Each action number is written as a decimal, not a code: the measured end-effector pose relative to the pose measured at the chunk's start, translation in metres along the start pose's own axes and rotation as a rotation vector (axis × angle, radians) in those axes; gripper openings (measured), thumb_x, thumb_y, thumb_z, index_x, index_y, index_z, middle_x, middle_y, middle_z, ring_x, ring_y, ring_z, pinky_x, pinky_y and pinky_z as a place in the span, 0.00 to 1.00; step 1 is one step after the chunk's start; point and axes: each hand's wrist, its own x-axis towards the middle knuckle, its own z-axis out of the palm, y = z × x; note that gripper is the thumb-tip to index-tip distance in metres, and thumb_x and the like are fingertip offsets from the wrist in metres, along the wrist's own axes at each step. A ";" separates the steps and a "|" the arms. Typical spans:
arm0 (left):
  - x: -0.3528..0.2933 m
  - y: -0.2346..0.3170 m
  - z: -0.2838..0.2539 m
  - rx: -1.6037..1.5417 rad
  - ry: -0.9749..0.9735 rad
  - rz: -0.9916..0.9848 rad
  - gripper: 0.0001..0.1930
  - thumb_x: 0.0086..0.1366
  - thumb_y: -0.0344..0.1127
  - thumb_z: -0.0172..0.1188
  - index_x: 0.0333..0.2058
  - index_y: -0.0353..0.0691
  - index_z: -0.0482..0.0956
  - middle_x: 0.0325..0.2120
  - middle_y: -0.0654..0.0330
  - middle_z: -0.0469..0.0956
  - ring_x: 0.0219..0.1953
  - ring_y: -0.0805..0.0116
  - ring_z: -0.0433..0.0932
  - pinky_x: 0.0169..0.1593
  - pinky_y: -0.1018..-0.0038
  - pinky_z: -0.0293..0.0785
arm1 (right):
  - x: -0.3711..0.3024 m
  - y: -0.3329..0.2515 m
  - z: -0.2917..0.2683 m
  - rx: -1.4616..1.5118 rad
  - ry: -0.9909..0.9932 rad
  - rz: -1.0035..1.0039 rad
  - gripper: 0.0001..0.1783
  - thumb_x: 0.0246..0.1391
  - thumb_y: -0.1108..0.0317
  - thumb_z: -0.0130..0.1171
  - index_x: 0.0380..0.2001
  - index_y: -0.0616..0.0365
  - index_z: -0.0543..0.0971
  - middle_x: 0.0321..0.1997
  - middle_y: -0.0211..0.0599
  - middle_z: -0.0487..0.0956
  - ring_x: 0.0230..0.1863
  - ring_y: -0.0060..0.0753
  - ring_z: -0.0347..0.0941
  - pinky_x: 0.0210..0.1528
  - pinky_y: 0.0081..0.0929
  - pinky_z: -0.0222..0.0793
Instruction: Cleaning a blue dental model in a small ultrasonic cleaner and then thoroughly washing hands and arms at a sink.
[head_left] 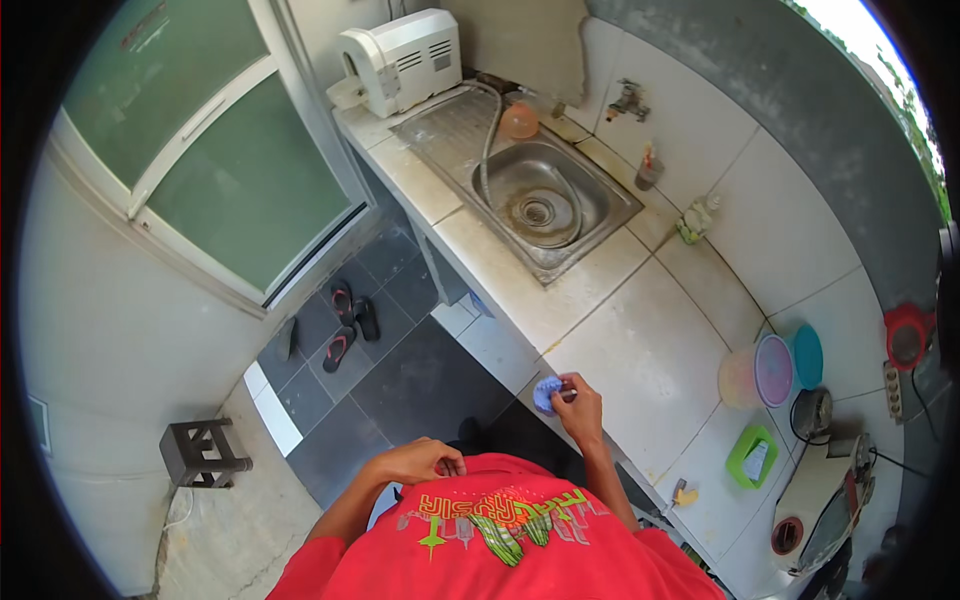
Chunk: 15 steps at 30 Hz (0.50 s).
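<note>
My right hand point(582, 412) is closed on a small round blue-purple scrubber point(547, 395) with a short pale handle. It is held over the front edge of the tiled counter point(640, 350); whether it touches the tiles, I cannot tell. At my waist, my left hand point(425, 461) has its fingers curled in against the red shirt point(480, 530). What those fingers hold, if anything, is hidden. Farther along the counter lies the steel sink point(610, 208), with a grey hose point(487, 140) running into its basin.
Along the wall stand a soap bottle point(696, 220), a lidded tub point(742, 378) and a green tray point(752, 456). A yellow-handled tool point(684, 493) lies near the counter edge. A white machine point(405, 62) stands beyond the sink. Sandals point(340, 348) and a dark stool point(203, 453) are on the floor.
</note>
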 end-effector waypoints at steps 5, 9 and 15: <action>-0.064 -0.036 -0.052 0.002 0.259 -0.091 0.15 0.51 0.31 0.62 0.38 0.33 0.77 0.31 0.58 0.80 0.34 0.70 0.78 0.41 0.75 0.73 | 0.082 -0.082 0.081 0.079 -0.032 -0.053 0.14 0.43 0.71 0.60 0.36 0.60 0.77 0.30 0.40 0.81 0.29 0.32 0.79 0.34 0.26 0.73; -0.060 -0.068 -0.068 -0.173 0.474 -0.112 0.10 0.53 0.29 0.59 0.35 0.34 0.77 0.27 0.59 0.79 0.31 0.72 0.77 0.38 0.77 0.73 | 0.177 -0.101 0.125 0.112 -0.001 -0.155 0.13 0.43 0.71 0.60 0.36 0.59 0.78 0.31 0.39 0.81 0.28 0.32 0.79 0.33 0.26 0.73; -0.053 -0.088 -0.143 -0.264 0.532 -0.120 0.12 0.53 0.25 0.58 0.38 0.32 0.76 0.29 0.59 0.78 0.32 0.74 0.76 0.40 0.77 0.72 | 0.351 -0.133 0.207 0.073 0.073 -0.322 0.15 0.40 0.68 0.60 0.35 0.57 0.79 0.31 0.42 0.81 0.32 0.39 0.79 0.38 0.31 0.73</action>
